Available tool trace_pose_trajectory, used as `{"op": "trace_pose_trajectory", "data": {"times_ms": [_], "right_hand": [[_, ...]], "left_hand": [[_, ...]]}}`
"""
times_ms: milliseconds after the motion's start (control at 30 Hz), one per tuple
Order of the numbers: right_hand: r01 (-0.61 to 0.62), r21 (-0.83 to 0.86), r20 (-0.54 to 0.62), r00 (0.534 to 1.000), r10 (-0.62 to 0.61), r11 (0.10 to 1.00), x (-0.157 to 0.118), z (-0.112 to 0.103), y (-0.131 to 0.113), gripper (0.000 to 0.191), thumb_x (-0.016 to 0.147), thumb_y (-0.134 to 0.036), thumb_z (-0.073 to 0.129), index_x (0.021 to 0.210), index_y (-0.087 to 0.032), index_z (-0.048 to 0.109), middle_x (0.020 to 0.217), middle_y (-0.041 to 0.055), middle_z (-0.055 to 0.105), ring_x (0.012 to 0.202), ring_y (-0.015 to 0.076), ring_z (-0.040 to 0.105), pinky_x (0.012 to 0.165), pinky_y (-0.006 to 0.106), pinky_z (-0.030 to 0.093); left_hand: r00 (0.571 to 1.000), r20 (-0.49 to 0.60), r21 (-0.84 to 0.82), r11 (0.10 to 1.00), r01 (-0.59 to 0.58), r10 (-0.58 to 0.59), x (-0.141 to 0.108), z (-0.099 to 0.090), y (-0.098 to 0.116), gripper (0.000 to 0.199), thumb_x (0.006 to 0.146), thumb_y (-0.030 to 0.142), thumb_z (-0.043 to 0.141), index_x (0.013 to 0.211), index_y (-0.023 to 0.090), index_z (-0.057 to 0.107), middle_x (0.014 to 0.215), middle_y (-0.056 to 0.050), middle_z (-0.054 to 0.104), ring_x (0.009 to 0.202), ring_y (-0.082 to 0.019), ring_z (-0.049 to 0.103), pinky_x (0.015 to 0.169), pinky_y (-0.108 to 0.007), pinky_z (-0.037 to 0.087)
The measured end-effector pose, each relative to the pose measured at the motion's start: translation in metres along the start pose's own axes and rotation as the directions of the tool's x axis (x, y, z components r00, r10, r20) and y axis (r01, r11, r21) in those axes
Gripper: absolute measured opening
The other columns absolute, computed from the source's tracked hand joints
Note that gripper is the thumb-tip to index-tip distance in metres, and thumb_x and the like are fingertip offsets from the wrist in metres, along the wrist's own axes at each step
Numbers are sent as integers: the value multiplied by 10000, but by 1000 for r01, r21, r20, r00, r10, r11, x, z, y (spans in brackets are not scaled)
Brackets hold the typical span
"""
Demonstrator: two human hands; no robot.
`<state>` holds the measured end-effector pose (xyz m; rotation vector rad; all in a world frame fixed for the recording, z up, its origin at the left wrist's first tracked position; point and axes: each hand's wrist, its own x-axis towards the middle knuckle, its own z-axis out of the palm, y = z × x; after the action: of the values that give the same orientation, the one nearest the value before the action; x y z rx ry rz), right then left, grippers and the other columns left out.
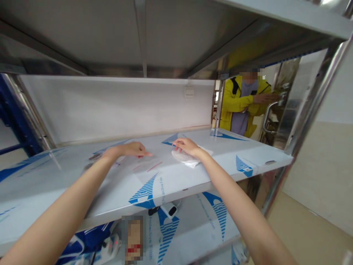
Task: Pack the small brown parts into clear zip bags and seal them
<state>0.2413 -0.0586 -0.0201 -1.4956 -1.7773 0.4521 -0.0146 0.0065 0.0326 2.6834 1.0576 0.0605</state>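
Observation:
Over the upper shelf, which is wrapped in printed protective film, both my hands reach forward. My left hand is closed, most fingers curled and one digit pointing right; whatever is in it, if anything, cannot be made out. Just in front of it lies a clear plastic bag with thin red lines. My right hand hovers at a crumpled white piece of thin material, its fingers loosely bent and apart, the tips close to it. A dark small item is partly hidden behind my left forearm.
A metal shelf hangs low overhead. Steel posts stand at the sides. Below are a white device, cables and blue fabric. A person in a yellow jacket stands behind at right. The wall has a switch.

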Motion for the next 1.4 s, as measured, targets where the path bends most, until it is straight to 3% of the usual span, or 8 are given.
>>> {"op": "trace_pose_trajectory", "data": {"times_ms": [100, 233, 400, 567, 800, 1067, 1233, 1400], "right_hand": [[-26, 8, 17, 1000, 26, 1000, 0, 0, 1, 192, 877, -257, 483, 904, -142, 635, 800, 68, 683, 628, 115, 586, 562, 215, 414], [-20, 19, 25, 1000, 19, 1000, -2, 0, 0, 161, 854, -229, 508, 853, -147, 646, 766, 61, 677, 617, 116, 579, 584, 223, 428], [-15, 49, 12, 1000, 14, 999, -3, -1, 0, 146, 838, -228, 524, 842, -138, 639, 762, 73, 677, 611, 125, 578, 584, 232, 431], [-15, 99, 7, 1000, 15, 995, -3, -2, -3, 130, 831, -205, 525, 841, -135, 635, 752, 69, 673, 598, 119, 571, 557, 221, 420], [-49, 185, -35, 998, 56, 982, -8, -2, -15, 126, 814, -161, 524, 889, -135, 621, 684, 34, 647, 546, 102, 540, 498, 202, 392], [-68, 234, -30, 997, 77, 970, -10, -2, -21, 119, 795, -158, 540, 879, -137, 621, 672, 23, 637, 543, 94, 532, 520, 211, 400], [46, 239, 73, 995, -65, 970, -10, 4, -22, 85, 696, -219, 672, 742, -150, 656, 715, 36, 664, 668, 121, 587, 694, 265, 448], [78, 245, 157, 980, -119, 966, -13, 13, -29, 177, 636, -266, 726, 748, -139, 674, 719, 39, 673, 668, 125, 584, 686, 267, 445]], "left_hand": [[979, 201, 43, 999, -34, 25, 4, 16, 31, 418, 673, 563, 565, 610, 150, 554, 562, 13, 547, 565, -111, 459, 554, -216, 303], [991, 130, 133, 991, -36, 18, 10, 24, 36, 235, 696, 378, 553, 617, 157, 553, 589, -9, 563, 556, -120, 471, 544, -225, 303], [986, 146, 20, 997, -79, 75, 5, 16, 26, 160, 694, 188, 443, 655, 147, 592, 624, -24, 614, 573, -126, 526, 569, -215, 353], [990, -18, -49, 989, -142, 141, 13, 13, 13, 199, 668, 119, 456, 636, 127, 652, 644, -36, 668, 609, -124, 562, 611, -203, 392], [925, -361, -367, 894, -256, 116, 27, 19, 1, 76, 652, 154, 626, 630, 106, 681, 520, -26, 639, 496, -104, 568, 526, -190, 424], [883, -469, -528, 800, -283, 3, 23, 20, 6, 149, 663, 209, 692, 606, 101, 607, 453, 1, 575, 425, -89, 546, 460, -186, 439], [868, -497, -523, 799, -299, -1, 29, 35, 15, 236, 676, 270, 679, 555, 125, 538, 418, 31, 520, 393, -66, 477, 443, -176, 367], [876, -483, -517, 815, -263, -24, 30, 50, 36, 309, 706, 347, 636, 516, 141, 505, 378, 66, 423, 398, -53, 371, 452, -190, 285]]}}
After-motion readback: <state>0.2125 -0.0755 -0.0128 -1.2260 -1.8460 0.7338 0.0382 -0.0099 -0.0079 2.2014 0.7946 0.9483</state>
